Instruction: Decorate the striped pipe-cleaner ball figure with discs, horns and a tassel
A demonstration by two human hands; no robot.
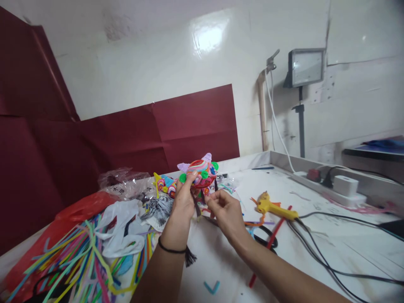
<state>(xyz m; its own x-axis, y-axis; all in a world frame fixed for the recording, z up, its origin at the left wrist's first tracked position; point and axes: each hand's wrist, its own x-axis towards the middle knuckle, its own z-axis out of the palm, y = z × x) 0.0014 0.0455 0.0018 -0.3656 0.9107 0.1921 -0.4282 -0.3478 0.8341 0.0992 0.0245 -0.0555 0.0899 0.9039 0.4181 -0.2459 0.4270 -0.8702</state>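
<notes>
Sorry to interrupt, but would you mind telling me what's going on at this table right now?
A person is working on a colourful pipe-cleaner figure, red and pink with green dots and purple ears. The left hand holds it up above the white table, while the right hand pinches at dark strands hanging under it. A heap of loose pipe cleaners and plastic bags lies to the left. A yellow glue gun rests to the right, beside black cables and scissors.

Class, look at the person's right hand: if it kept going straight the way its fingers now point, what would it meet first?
Most likely the colourful craft figure held up by the left hand. The right hand points up and left at its dangling underside, though depth is hard to judge.
</notes>
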